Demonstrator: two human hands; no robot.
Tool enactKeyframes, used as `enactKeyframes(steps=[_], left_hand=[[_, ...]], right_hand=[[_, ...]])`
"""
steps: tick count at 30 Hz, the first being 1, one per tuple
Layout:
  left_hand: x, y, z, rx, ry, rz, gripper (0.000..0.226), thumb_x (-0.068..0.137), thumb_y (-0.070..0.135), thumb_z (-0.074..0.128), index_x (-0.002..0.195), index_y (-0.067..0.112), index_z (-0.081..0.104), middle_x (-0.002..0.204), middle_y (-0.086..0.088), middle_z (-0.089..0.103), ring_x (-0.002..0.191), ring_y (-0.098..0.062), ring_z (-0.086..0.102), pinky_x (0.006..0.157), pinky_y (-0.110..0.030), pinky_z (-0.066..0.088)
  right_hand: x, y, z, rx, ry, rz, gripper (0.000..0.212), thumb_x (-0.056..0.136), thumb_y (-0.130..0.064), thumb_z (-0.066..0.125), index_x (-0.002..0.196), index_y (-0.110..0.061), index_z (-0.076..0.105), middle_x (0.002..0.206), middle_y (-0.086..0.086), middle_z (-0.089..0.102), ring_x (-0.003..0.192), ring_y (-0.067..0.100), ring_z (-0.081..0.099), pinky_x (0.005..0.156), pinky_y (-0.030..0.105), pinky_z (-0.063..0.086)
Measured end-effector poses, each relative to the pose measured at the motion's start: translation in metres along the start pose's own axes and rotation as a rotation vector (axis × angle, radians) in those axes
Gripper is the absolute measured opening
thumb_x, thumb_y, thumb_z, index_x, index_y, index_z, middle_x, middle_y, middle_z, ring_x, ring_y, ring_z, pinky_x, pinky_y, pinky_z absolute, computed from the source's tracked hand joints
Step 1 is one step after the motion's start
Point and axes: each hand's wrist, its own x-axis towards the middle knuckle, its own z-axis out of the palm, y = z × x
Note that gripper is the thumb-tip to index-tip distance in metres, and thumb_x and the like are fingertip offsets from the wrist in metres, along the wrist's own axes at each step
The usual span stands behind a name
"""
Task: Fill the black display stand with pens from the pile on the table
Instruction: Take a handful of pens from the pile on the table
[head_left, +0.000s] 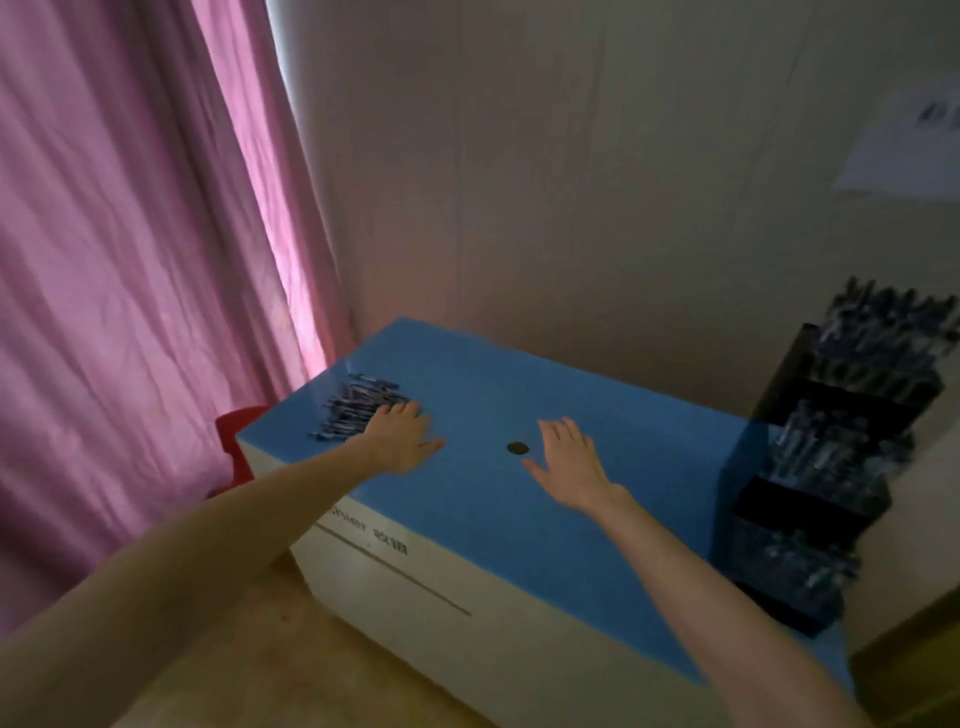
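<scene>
1. The pile of pens (358, 408) is lying at the counter's far left corner, just beyond the left hand (400, 439), whose spread, empty fingers (410, 410) are touching its near edge; the pens' long axes are running roughly left-right.
2. The right hand (569, 467), open and empty, is hovering mid-counter, farther off.
3. The black stand (826, 457), already holding many pens, is standing at the right end of the blue counter (623, 519), beside a pink curtain (130, 234).

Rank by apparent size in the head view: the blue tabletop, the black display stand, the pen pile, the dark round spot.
1. blue tabletop
2. black display stand, though it sits nearer the camera than the pile
3. pen pile
4. dark round spot
</scene>
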Motion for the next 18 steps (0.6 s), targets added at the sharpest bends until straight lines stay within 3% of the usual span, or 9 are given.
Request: enactKeyframes(steps=[8,12,15,18], left_hand=[[0.022,-0.103,-0.007,0.065,0.055,-0.069,0.066,0.102,0.062,0.027,0.146,0.016,0.044,0.152,-0.011,0.04,0.136,-0.031,0.043,0.115,-0.045,0.031],[0.043,-0.14,-0.001,0.101,-0.022,-0.058,0.068,0.102,0.063,0.026,0.149,0.015,0.04,0.159,-0.013,0.03,0.139,-0.033,0.041,0.114,-0.046,0.034],[0.07,-0.171,0.004,0.114,-0.082,-0.06,0.068,0.102,0.064,0.026,0.146,0.015,0.042,0.152,-0.012,0.037,0.133,-0.033,0.046,0.107,-0.046,0.041],[0.103,-0.199,0.007,0.139,-0.139,-0.059,0.067,0.102,0.064,0.03,0.15,0.018,0.038,0.157,-0.009,0.033,0.137,-0.032,0.042,0.11,-0.045,0.038]], right_hand=[[0.088,-0.071,0.015,0.005,-0.102,-0.047,0.079,0.104,-0.049,0.048,0.16,-0.006,0.012,0.165,0.013,0.021,0.154,0.032,0.013,0.123,0.044,0.019],[0.137,-0.097,0.03,0.058,-0.127,-0.114,0.078,0.105,-0.044,0.048,0.161,-0.007,0.009,0.166,0.011,0.018,0.154,0.03,0.016,0.123,0.043,0.021],[0.181,-0.117,0.044,0.114,-0.162,-0.151,0.078,0.105,-0.042,0.049,0.161,-0.007,0.007,0.167,0.011,0.016,0.154,0.029,0.017,0.124,0.043,0.022],[0.233,-0.135,0.058,0.171,-0.156,-0.183,0.078,0.105,-0.038,0.052,0.161,-0.007,0.008,0.167,0.011,0.018,0.152,0.03,0.021,0.123,0.044,0.026]])
